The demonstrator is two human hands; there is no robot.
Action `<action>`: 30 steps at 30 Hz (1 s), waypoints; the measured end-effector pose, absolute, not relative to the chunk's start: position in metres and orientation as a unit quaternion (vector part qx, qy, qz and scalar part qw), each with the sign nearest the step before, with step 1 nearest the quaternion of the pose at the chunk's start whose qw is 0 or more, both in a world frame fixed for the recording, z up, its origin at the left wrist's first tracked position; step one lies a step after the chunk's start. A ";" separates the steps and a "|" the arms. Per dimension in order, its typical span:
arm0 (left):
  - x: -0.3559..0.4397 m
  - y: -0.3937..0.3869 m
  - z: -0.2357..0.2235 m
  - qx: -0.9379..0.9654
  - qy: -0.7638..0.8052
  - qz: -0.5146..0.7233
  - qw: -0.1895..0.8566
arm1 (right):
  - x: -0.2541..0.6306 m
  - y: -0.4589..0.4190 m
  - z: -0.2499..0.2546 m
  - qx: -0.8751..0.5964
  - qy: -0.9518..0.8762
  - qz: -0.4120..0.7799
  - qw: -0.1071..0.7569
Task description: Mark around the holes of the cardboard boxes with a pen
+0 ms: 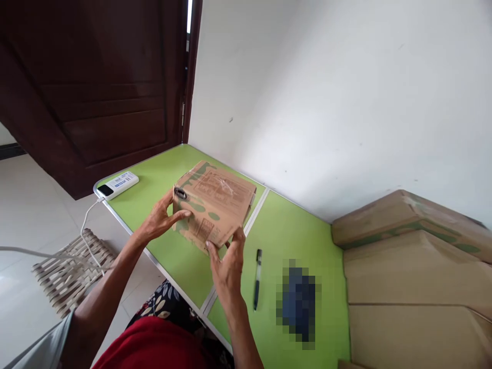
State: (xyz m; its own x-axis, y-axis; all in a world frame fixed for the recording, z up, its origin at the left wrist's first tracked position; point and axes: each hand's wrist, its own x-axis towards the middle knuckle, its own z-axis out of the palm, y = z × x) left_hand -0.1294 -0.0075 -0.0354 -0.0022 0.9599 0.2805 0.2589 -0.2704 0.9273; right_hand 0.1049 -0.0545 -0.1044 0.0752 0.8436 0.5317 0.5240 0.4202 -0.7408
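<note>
A small brown cardboard box [217,202] with green print and clear tape on top rests on the green table [169,251], tilted slightly. My left hand [160,218] grips its left side, thumb on the upper corner and fingers along the front. My right hand [227,264] holds the box's near right corner, fingers pressed against the front face. Both hands are closed on the box.
A black pen [257,279] lies on the table right of my right hand, beside a blurred dark object [299,302]. A white power bank [117,185] with a cable sits at the table's far left corner. Flattened cardboard boxes [415,287] pile at right. A woven stool [67,271] stands below left.
</note>
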 end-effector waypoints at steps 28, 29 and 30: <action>-0.030 0.318 -0.096 0.478 0.662 0.501 0.285 | 0.094 0.039 -0.053 -0.531 -0.610 0.353 0.470; -0.028 0.321 -0.094 0.476 0.664 0.500 0.287 | 0.096 0.023 -0.046 -0.533 -0.604 0.364 0.467; -0.025 0.324 -0.092 0.474 0.667 0.497 0.288 | 0.098 0.010 -0.039 -0.537 -0.596 0.375 0.464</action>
State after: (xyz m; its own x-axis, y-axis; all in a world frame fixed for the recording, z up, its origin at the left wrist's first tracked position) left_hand -0.0251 0.3239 -0.0919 -0.3835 0.9194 0.0872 0.3455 0.0552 0.9368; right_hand 0.0982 0.0098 -0.0394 0.0083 0.9887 0.1494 0.2922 0.1405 -0.9460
